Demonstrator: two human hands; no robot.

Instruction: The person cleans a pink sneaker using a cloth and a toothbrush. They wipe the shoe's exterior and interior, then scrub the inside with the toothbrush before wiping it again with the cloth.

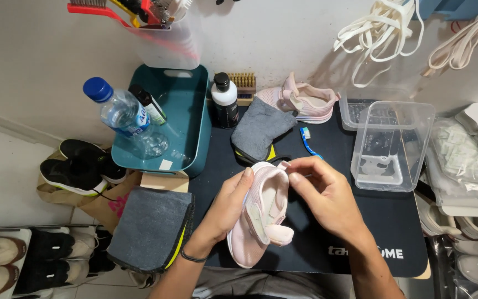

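Both hands were on 1 small pink shoe (pixel 261 216), held above the front edge of the black mat (pixel 360 232) on the bench. The left hand (pixel 225 213) was cupped along the shoe's left side, thumb up near the heel opening, fingers curled under and closed around it. The right hand (pixel 325 194) was at the shoe's upper right, thumb and forefinger pinched shut on the heel tab, other fingers loosely bent. The shoe's toe pointed toward the person, its strap flap (pixel 278 232) sticking out on the right side. It lay between the 2 hands, touching both.

Behind the shoe, a grey cloth (pixel 261 130) lay bunched on the mat, with a blue toothbrush (pixel 307 141) just beside it. The 2nd pink shoe (pixel 305 102) sat further back near the wall, well apart from the hands. A black-and-white bottle (pixel 225 102) stood next to a bristle brush (pixel 244 86). Left of those was a teal tub (pixel 195 122) with a clear water bottle (pixel 123 116) leaning at its rim. A clear plastic box (pixel 391 147) stood on its side right of the hands. A 2nd grey cloth (pixel 150 227) hung off the bench's left edge. White laces (pixel 380 33) hung on the wall. Dark shoes (pixel 78 166) sat on the floor at left.
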